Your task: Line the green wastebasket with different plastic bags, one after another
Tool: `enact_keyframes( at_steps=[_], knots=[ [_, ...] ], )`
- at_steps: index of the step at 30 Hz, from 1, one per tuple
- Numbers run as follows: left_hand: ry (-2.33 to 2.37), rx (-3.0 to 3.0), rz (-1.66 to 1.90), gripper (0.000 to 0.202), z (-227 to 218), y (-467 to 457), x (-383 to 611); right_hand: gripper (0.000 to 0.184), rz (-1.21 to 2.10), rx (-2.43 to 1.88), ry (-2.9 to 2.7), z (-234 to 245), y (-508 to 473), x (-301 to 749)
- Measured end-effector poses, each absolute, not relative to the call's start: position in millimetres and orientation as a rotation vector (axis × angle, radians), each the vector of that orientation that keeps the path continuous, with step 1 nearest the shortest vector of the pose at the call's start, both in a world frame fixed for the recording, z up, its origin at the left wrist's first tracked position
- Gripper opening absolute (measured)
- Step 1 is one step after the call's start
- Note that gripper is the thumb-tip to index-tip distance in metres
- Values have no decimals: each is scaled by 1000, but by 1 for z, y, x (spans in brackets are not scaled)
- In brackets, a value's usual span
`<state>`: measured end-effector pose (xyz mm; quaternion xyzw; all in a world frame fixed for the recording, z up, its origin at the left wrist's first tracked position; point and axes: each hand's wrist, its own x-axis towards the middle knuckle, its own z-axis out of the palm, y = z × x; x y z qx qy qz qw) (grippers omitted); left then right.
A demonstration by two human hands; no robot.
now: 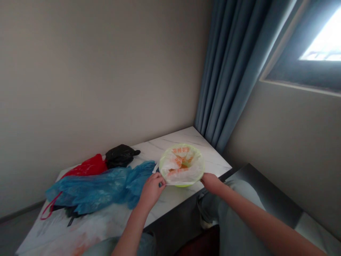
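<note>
Your left hand (152, 187) is pinching the orange-printed white plastic bag (196, 171) at 8 o'clock on the round yellow-green container (183, 185), sitting at your 12; right hand (212, 182) is touching 4 o'clock, grip unclear.

Two hands show, the left hand (153, 186) and the right hand (211, 182), with one yellow-green bin (183, 185), one white liner (195, 172), one red bag (90, 166), one black bag (121, 155), blue plastic (106, 188) and white plastic (106, 225) too bunched to count, one marbled table (213, 161), one curtain (223, 71), one window (322, 44) and two trouser legs (237, 224)
</note>
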<state>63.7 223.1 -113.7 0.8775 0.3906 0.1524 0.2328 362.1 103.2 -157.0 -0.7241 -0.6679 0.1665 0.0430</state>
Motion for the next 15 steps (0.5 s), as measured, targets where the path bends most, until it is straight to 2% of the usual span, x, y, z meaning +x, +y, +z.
enact_keyframes(
  at_steps=[3,9,15],
  knots=[
    [1130,2465,342,11,-120,225,62,33,547,-2314,-2005,-166,104,360],
    [1331,2465,340,8,-124,231,55,25,606,-2351,-1930,-173,107,368],
    [1643,2110,578,24,-120,244,56,23,758,-2071,-1665,-149,111,400]
  ],
)
